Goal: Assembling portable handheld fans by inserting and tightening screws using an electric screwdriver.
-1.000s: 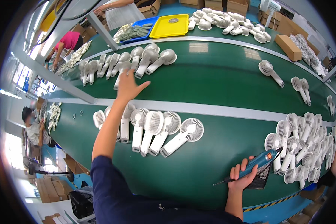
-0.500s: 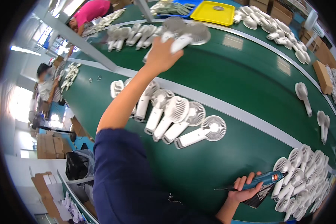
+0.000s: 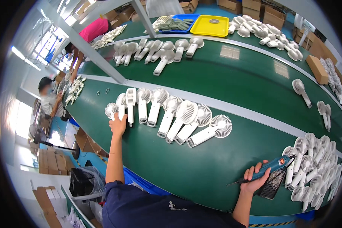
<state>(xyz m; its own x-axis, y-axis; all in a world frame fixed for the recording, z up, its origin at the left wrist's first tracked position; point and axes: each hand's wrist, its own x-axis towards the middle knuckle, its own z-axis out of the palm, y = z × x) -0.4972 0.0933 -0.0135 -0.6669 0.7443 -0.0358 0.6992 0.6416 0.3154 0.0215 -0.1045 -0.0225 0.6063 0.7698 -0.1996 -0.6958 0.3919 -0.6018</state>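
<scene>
Head view: right hand (image 3: 255, 184) clamps teal cylindrical plastic screwdriver (image 3: 275, 165), bit end slanting down-left; left hand (image 3: 118, 125), closure unclear, touches white round-headed fan (image 3: 121, 100).

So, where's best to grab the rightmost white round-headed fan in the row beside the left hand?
Probably the long white handle, from the near side: its end slants that way, the neighbouring white fan crowds its left, and the broad ribbed head looks harder to wrap around.

Head-worn fisheye view, close above the near side, looking down and far across green worktable (image 3: 186, 165)
</scene>
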